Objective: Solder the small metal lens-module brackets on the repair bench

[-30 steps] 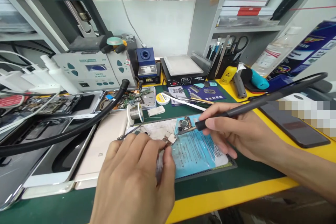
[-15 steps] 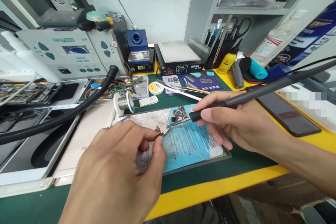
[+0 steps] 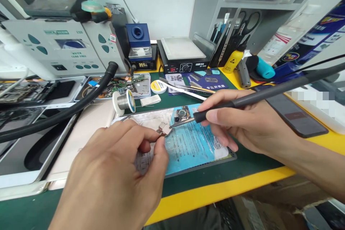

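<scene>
My left hand point(image 3: 113, 172) pinches a small flex-cable part point(image 3: 163, 129), brown with a pale metal face, between thumb and index finger. It is held over a blue-and-white printed sheet point(image 3: 185, 154) lying on the bench. In my right hand point(image 3: 242, 122) is a soldering iron point(image 3: 269, 88), its dark handle gripped near the front. The iron's thin metal tip points left and reaches the right edge of the part. Whether the tip touches it, I cannot tell. A small camera module point(image 3: 182, 114) lies just behind the tip, on the sheet.
A solder spool point(image 3: 123, 102) and a round flux tin point(image 3: 158, 86) stand behind the sheet. A soldering station point(image 3: 141, 54) and a hot plate point(image 3: 183, 59) are at the back. On the left, a black hose point(image 3: 88, 106) arches over phones and trays. A dark phone point(image 3: 293, 115) lies at right.
The whole view has shifted slightly left. The small part has tilted a little, so its pale face shows more. Both hands keep their holds.
</scene>
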Tool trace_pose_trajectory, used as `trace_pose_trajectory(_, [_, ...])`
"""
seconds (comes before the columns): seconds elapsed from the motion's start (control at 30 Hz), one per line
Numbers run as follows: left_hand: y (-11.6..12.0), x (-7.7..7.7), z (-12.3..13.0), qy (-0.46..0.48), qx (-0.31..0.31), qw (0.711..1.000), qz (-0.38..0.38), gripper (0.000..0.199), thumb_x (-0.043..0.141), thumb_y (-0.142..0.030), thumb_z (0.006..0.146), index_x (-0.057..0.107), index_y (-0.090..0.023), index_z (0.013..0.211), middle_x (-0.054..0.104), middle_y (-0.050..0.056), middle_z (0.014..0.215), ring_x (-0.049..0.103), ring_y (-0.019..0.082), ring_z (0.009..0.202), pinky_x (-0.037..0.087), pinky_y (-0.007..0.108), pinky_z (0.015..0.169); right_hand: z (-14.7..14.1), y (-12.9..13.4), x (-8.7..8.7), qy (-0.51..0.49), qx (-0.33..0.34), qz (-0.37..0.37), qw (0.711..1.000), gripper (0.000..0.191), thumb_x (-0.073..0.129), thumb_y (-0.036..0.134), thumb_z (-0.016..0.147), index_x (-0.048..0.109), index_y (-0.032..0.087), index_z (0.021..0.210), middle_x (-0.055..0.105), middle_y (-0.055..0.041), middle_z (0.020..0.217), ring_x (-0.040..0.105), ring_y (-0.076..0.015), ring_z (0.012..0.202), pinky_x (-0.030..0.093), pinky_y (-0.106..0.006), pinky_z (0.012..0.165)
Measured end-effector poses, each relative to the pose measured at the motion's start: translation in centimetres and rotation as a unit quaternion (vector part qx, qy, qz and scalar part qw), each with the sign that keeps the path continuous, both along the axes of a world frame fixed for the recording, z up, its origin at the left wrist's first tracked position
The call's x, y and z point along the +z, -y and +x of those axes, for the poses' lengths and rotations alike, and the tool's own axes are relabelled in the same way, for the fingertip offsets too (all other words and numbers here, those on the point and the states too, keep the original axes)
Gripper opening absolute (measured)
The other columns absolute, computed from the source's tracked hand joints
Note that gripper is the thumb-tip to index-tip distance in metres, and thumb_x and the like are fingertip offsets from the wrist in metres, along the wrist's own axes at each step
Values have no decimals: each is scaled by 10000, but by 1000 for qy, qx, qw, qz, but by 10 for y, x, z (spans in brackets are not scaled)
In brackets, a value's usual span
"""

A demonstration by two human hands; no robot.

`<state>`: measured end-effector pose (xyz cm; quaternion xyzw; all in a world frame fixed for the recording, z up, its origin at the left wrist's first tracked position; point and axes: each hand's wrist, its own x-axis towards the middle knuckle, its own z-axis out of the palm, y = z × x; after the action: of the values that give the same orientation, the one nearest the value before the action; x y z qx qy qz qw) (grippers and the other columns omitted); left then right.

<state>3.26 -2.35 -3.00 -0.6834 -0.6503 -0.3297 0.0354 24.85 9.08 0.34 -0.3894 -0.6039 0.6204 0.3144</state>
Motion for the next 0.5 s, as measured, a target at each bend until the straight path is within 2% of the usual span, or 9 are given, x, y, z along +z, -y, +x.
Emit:
trace_pose_trajectory(0.2, [1, -2, 0, -2, 4, 1000, -3, 82, 601, -346, 960, 654, -309, 911, 647, -44, 748, 561, 189, 667, 403, 372, 681, 1, -1, -1, 4, -1, 2, 1000, 73, 786, 201, 767, 813, 224, 831, 725, -26, 589, 569, -135, 336, 425, -211, 261])
trace_pose_trajectory(0.5, [1, -3, -1, -1, 6, 1000, -5, 101, 598, -375, 962, 650, -310, 905, 637, -48, 753, 568, 192, 685, 399, 370, 686, 1, -1, 0, 4, 2, 7, 1000, 68, 769, 197, 769, 810, 232, 811, 719, -18, 578, 554, -131, 322, 424, -213, 267])
